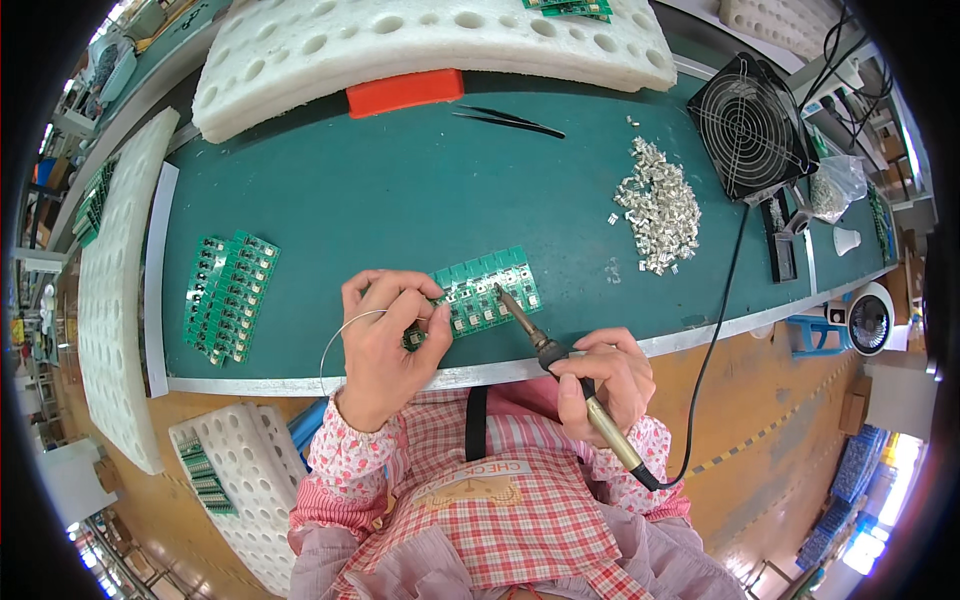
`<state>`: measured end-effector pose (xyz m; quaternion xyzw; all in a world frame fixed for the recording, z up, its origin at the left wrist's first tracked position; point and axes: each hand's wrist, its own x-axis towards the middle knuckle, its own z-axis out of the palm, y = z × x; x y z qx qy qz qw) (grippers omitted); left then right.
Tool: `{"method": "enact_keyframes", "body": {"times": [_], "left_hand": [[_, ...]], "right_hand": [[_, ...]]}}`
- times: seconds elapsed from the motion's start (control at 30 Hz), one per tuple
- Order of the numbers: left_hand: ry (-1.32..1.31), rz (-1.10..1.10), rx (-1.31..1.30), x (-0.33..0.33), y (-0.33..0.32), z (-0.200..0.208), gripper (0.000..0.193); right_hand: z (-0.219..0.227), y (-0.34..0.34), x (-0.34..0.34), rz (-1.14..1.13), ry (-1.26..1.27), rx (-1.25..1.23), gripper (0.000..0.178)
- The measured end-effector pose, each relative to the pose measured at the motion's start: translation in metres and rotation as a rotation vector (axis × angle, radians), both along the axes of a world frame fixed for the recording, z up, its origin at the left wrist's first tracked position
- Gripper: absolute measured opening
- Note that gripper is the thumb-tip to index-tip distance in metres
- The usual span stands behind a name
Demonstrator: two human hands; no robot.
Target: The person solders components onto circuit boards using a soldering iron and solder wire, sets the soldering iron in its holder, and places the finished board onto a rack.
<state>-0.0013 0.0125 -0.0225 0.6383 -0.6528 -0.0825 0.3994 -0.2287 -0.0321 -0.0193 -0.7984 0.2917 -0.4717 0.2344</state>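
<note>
A green circuit board panel (487,268) lies on the bench near its front edge, with rows of small parts along it. My left hand (392,335) is closed at the panel's left end, fingers and thumb at its edge. A thin pale wire (338,332) loops out from that hand; where its other end goes is hidden by the fingers. My right hand (608,385) grips a soldering iron (548,350), its tip touching or just above the middle of the panel. The iron's black cable runs up to the right.
Two populated green boards (240,300) lie at left. Silvery small parts (660,210) are heaped at right, near a black fan (745,125) and a soldering stand (782,245). Black tweezers (510,121), a red block (405,93) and white foam (440,45) are at the back.
</note>
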Motion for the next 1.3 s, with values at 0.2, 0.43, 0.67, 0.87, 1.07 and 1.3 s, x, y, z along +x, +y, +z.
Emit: {"method": "enact_keyframes", "body": {"times": [0.2,0.43,0.67,0.87,1.07,1.3], "left_hand": [[0.019,-0.011,0.009,0.001,-0.001,-0.002,0.018],[0.004,-0.024,-0.033,0.0,0.0,-0.001,0.017],[-0.006,-0.022,-0.011,-0.002,-0.003,-0.003,0.018],[-0.02,-0.011,0.0,-0.002,-0.005,-0.003,0.018],[-0.037,-0.004,-0.008,-0.003,-0.006,-0.003,0.018],[-0.024,0.01,0.003,-0.002,-0.001,-0.002,0.018]], "right_hand": [[-0.002,-0.002,0.008,0.058,-0.017,0.0,0.011],[-0.001,-0.004,0.018,0.066,0.009,0.025,0.012],[-0.003,-0.007,0.022,0.051,0.013,0.012,0.011],[-0.005,-0.006,0.022,0.071,0.005,0.088,0.011],[-0.005,-0.01,0.022,0.095,0.014,0.074,0.01],[-0.006,-0.01,0.022,0.13,0.019,0.045,0.009]]}}
